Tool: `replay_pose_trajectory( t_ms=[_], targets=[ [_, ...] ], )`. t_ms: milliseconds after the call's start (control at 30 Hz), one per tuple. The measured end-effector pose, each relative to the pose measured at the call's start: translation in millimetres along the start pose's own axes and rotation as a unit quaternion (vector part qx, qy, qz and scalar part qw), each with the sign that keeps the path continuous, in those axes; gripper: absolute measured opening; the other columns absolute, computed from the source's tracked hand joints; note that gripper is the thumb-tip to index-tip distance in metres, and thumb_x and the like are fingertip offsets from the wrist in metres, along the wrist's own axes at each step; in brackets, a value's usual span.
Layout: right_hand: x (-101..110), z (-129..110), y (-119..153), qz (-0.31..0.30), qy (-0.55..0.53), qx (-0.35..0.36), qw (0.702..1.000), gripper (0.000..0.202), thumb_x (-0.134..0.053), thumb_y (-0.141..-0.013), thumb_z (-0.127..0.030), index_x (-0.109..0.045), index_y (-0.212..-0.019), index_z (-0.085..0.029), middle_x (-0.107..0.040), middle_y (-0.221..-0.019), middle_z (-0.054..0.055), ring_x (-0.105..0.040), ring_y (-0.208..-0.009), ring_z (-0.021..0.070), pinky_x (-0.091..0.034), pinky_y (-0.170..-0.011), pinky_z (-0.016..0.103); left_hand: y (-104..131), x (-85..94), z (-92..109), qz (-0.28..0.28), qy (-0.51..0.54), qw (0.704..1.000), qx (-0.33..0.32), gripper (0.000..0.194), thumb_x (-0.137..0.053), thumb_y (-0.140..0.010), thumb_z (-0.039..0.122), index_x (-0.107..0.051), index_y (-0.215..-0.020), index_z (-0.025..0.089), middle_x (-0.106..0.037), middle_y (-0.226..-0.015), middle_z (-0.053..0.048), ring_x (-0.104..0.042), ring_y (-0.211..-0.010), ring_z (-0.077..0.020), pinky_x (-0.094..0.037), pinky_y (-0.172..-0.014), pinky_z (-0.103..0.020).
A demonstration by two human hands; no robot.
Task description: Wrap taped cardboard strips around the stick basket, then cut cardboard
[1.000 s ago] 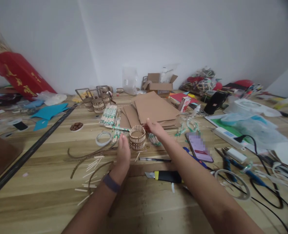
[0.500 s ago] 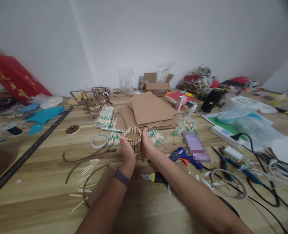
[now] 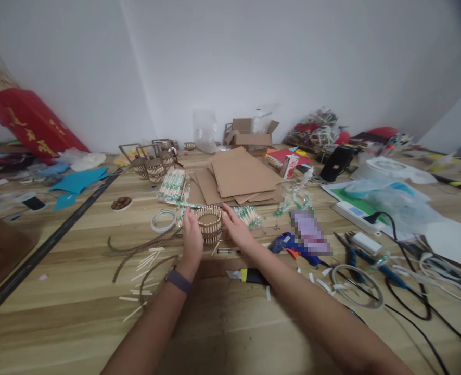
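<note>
Between my hands is a small round basket ring [image 3: 210, 233] of pale upright sticks with brown banding, its top uncovered. My left hand [image 3: 192, 237] lies along its left side, fingers extended upward, a dark band on the wrist. On the opposite side my right hand [image 3: 234, 224] presses its fingers against the ring. Together the two hands clasp it; some fingertips are hidden behind it. A single stick [image 3: 216, 248] and a pen [image 3: 228, 251] lie just in front. Bundles of wrapped sticks [image 3: 247, 216] are behind my right hand.
A utility knife [image 3: 250, 276] with exposed blade lies near my right forearm. Beyond it are a blue glue gun [image 3: 293, 247], pliers [image 3: 355, 265] and cables. Cardboard sheets [image 3: 242, 174] stand behind the ring. Left are a tape roll [image 3: 163, 221], loose sticks and finished small baskets [image 3: 155, 169].
The view has shifted slightly. My hands have loosened a little around the basket ring, fingers straighter, and more of its side shows. A stick now shows in front of it.
</note>
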State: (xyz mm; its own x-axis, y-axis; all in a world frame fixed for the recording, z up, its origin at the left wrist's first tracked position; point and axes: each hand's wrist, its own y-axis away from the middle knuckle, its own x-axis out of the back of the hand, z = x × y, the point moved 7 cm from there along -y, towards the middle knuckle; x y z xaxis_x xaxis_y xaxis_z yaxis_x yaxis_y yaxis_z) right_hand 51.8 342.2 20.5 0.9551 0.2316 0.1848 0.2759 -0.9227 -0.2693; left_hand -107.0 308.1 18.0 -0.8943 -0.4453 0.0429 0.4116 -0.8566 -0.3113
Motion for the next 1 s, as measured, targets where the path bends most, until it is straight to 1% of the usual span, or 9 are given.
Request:
replay_pose_trajectory(
  t_ms=[133,200,300,433,533,633,767,867,1000],
  targets=[
    [16.4,-26.6,-5.1,-0.087,0.120,0.086,0.985,0.052,-0.075,-0.080,-0.030,-0.063,-0.130,-0.024,-0.038,-0.158,0.013,-0.029,-0.149,0.0266,-0.020,-0.122,0.049,5.3,5.3,14.3,-0.066,-0.088,0.991,-0.080,0.075,-0.078,-0.077,0.045,-0.047,-0.140,0.019,-0.029,-0.159,-0.017,-0.021,-0.152,-0.0334,-0.015,-0.124,-0.053],
    [17.9,-35.8,-7.8,-0.127,0.165,0.110,0.972,0.047,-0.076,-0.074,-0.014,-0.068,-0.120,-0.023,-0.039,-0.157,0.013,-0.033,-0.147,0.0286,-0.024,-0.120,0.051,7.5,3.9,13.7,-0.094,-0.120,0.983,-0.102,0.090,-0.085,-0.066,0.040,-0.043,-0.143,0.019,-0.021,-0.161,-0.018,-0.017,-0.152,-0.0364,-0.017,-0.123,-0.056],
    [15.2,-41.4,-11.5,-0.162,0.212,0.126,0.955,0.039,-0.070,-0.073,-0.003,-0.070,-0.108,-0.021,-0.043,-0.153,0.015,-0.040,-0.143,0.0304,-0.030,-0.117,0.053,8.0,1.2,6.4,-0.119,-0.151,0.975,-0.114,0.097,-0.083,-0.066,0.032,-0.035,-0.149,0.018,-0.021,-0.160,-0.020,-0.019,-0.152,-0.0382,-0.021,-0.121,-0.058],
    [8.4,-36.4,-9.4,-0.176,0.225,0.129,0.950,0.044,-0.067,-0.077,-0.004,-0.065,-0.119,-0.020,-0.048,-0.148,0.015,-0.045,-0.139,0.0286,-0.034,-0.116,0.050,7.1,0.0,-3.6,-0.142,-0.163,0.968,-0.124,0.096,-0.081,-0.068,0.027,-0.031,-0.150,0.019,-0.038,-0.151,-0.019,-0.032,-0.147,-0.0369,-0.023,-0.120,-0.057],
    [4.8,-22.9,-3.1,-0.157,0.207,0.111,0.959,0.082,-0.075,-0.078,-0.017,-0.038,-0.151,-0.019,-0.040,-0.155,0.019,-0.044,-0.140,0.0279,-0.036,-0.115,0.048,7.5,2.0,-8.7,-0.146,-0.159,0.968,-0.127,0.102,-0.082,-0.070,0.032,-0.024,-0.153,0.017,-0.036,-0.152,-0.022,-0.031,-0.147,-0.0381,-0.025,-0.119,-0.057],
    [-2.4,-4.2,3.3,-0.145,0.186,0.079,0.969,0.111,-0.078,-0.076,-0.024,-0.006,-0.161,-0.019,-0.042,-0.154,0.021,-0.053,-0.132,0.0277,-0.044,-0.109,0.047,10.1,1.5,-12.0,-0.149,-0.150,0.969,-0.129,0.112,-0.082,-0.071,0.037,-0.013,-0.156,0.013,-0.029,-0.156,-0.027,-0.026,-0.149,-0.0400,-0.025,-0.119,-0.057],
    [-11.6,8.1,5.0,-0.137,0.174,0.041,0.974,0.123,-0.079,-0.071,-0.017,0.005,-0.161,-0.017,-0.051,-0.148,0.023,-0.059,-0.126,0.0308,-0.047,-0.104,0.050,13.3,-3.7,-9.2,-0.169,-0.142,0.966,-0.135,0.113,-0.083,-0.073,0.040,-0.012,-0.157,0.015,-0.030,-0.157,-0.026,-0.025,-0.150,-0.0390,-0.025,-0.120,-0.055],
    [-11.1,-3.4,3.9,-0.119,0.167,0.022,0.979,0.122,-0.076,-0.071,-0.013,0.005,-0.161,-0.016,-0.048,-0.149,0.025,-0.058,-0.127,0.0335,-0.045,-0.106,0.054,11.8,-2.1,6.4,-0.178,-0.140,0.964,-0.139,0.111,-0.082,-0.075,0.043,-0.012,-0.158,0.016,-0.030,-0.159,-0.026,-0.026,-0.150,-0.0374,-0.026,-0.120,-0.053],
    [-10.5,-44.9,19.0,-0.103,0.139,0.030,0.984,0.117,-0.071,-0.074,-0.013,0.006,-0.161,-0.019,-0.044,-0.154,0.021,-0.056,-0.130,0.0312,-0.045,-0.107,0.050,19.5,16.4,50.4,-0.179,-0.140,0.962,-0.153,0.110,-0.082,-0.076,0.040,-0.013,-0.158,0.019,-0.025,-0.163,-0.022,-0.025,-0.151,-0.0346,-0.024,-0.122,-0.050]
  ],
)
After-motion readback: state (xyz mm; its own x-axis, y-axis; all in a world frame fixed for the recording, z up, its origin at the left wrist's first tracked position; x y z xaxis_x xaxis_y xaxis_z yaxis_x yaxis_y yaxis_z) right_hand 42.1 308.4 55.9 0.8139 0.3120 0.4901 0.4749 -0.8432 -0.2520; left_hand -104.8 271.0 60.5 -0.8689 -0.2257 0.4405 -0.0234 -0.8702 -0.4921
